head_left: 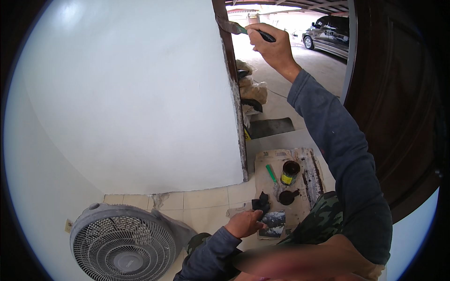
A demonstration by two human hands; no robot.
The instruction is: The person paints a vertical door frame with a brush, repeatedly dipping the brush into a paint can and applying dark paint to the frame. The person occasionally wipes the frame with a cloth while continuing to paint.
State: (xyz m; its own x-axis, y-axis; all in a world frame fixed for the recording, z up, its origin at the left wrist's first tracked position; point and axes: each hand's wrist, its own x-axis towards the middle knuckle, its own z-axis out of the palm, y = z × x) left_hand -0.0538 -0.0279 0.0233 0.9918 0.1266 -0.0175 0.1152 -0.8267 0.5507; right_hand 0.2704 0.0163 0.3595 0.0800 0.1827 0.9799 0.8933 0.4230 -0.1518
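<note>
My right hand [272, 44] is raised high and grips a paintbrush [234, 27] with a green and black handle. Its bristles press against the brown door frame [233, 84] beside the white wall [131, 93]. My left hand [243, 223] hangs low near the tiled floor and holds a dark rag [260, 204]. Below it lie sheets of paper [286, 187] spread on the floor, bearing a small open paint can [290, 172], its dark lid [286, 197] and a second brush with a green handle [272, 174].
A grey floor fan [122, 243] stands at the lower left. A dark wooden door [398, 93] stands open on the right. Bags [251, 91] lie outside by the frame, and a dark car [328, 35] is parked beyond.
</note>
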